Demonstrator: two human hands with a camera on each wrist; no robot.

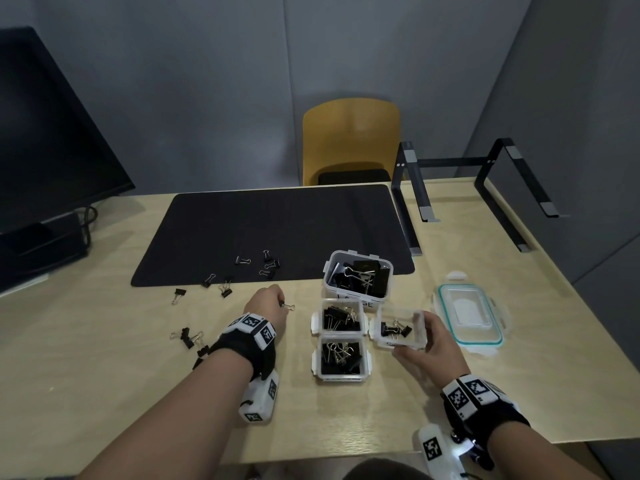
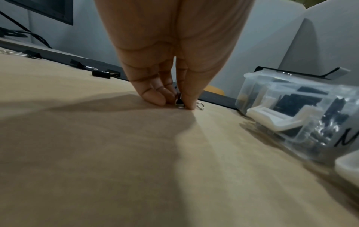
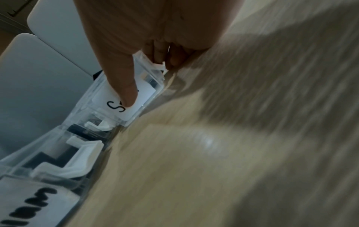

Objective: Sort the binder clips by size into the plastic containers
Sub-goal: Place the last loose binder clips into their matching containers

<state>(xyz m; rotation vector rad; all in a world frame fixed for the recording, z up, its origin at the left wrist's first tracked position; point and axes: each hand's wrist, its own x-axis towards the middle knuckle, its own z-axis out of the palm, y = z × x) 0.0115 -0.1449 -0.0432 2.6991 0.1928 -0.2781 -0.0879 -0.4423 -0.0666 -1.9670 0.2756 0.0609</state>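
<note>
Plainly, labels first: the biggest container (image 1: 358, 278) wears a white strip reading "LA…GE", its middle letters hidden by the tub in front.
Small tub label: a handwritten "S" shows on the small container (image 1: 398, 329); the thumb covers the other letters in the right wrist view.
Medium tub label: black marker letters, blurred, on the nearest container (image 1: 341, 356); they seem to spell "medium".
Fourth tub (image 1: 338, 318): no writing legible; black clips inside.
Left hand (image 1: 268, 304): palm down on the wooden desk (image 1: 104, 358), forearm reaching forward, fingertips (image 2: 155, 98) and thumb closed together on a small binder clip (image 1: 288, 305) that lies on the desk just left of the tubs.
Right hand (image 1: 427, 344): curled round the small container, thumb pressed on its label face, fingers on the far right wall.
Loose binder clips (image 1: 266, 263): scattered over the black mat (image 1: 277, 223) edge and the desk to the left.
Lid (image 1: 469, 311): clear with teal seal, flat on the desk right of the tubs.
</note>
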